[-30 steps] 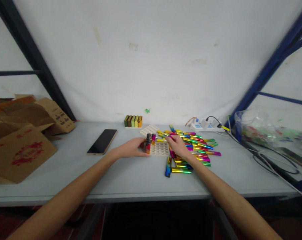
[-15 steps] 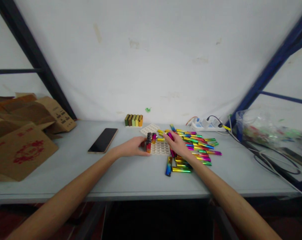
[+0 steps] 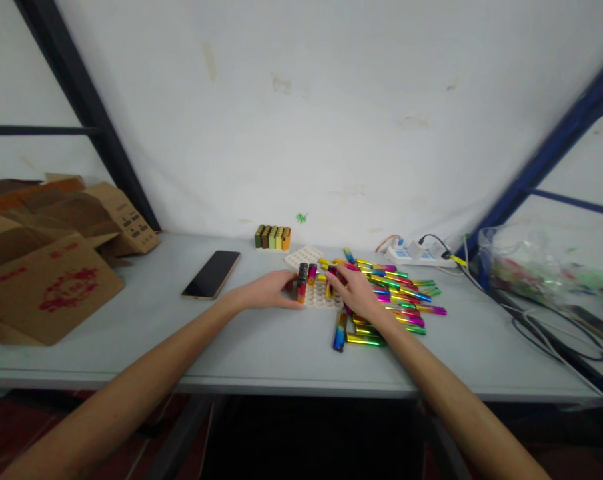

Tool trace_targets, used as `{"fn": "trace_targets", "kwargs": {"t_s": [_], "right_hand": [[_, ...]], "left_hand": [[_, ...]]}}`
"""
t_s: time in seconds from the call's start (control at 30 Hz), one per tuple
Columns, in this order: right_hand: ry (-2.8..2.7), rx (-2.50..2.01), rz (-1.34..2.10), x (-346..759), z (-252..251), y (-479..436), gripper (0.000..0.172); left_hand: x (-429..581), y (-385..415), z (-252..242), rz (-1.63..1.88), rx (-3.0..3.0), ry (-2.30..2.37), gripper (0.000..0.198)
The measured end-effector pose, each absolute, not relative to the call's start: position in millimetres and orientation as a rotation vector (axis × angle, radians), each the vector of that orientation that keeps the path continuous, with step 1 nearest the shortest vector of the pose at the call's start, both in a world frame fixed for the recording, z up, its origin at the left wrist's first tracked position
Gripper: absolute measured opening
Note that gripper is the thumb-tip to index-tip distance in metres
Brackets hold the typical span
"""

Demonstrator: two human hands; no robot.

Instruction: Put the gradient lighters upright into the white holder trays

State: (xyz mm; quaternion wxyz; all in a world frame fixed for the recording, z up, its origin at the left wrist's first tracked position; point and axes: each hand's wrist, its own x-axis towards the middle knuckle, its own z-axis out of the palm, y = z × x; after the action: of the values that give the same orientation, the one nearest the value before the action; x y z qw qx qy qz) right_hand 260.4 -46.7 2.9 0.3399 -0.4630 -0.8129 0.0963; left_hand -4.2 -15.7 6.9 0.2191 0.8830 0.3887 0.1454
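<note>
A white tray (image 3: 322,296) with rows of round holes lies in the middle of the table. Along its left side stands a row of red-orange lighters (image 3: 302,288) with black tops, and one purple-and-orange lighter (image 3: 312,273) stands beside them. My left hand (image 3: 268,291) grips the tray's left end, thumb at the front and fingers behind. In my right hand (image 3: 355,288) a purple-and-yellow lighter (image 3: 330,283) is pinched upright over the tray's right part; whether its base sits in a hole I cannot tell. Many shiny multicoloured lighters (image 3: 404,293) lie in a pile to the right.
Behind stand a filled block of lighters (image 3: 272,239) and a second white tray (image 3: 305,257). A phone (image 3: 212,274) lies left, near cardboard boxes (image 3: 76,283). At the right are a power strip (image 3: 416,254), cables (image 3: 536,313) and a clear plastic bag (image 3: 518,257).
My right hand has brought its lighter slightly left and turned it from slanted to upright over the tray. My left hand keeps its place at the tray. The camera view has shifted slightly.
</note>
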Motion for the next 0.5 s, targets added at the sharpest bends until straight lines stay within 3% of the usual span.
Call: {"fn": "trace_targets", "kwargs": {"t_s": [0.3,0.5], "right_hand": [[-2.26,-1.169,0.206,248.0,-11.2,-35.6,0.03],[-2.407,-1.259,-0.12,237.5,-10.8,-30.8,0.029]], "left_hand": [[-2.6,-16.7,8.9,0.401,2.438,1.042,0.059],[-2.7,-16.9,10.1,0.399,2.459,1.032,0.06]]}}
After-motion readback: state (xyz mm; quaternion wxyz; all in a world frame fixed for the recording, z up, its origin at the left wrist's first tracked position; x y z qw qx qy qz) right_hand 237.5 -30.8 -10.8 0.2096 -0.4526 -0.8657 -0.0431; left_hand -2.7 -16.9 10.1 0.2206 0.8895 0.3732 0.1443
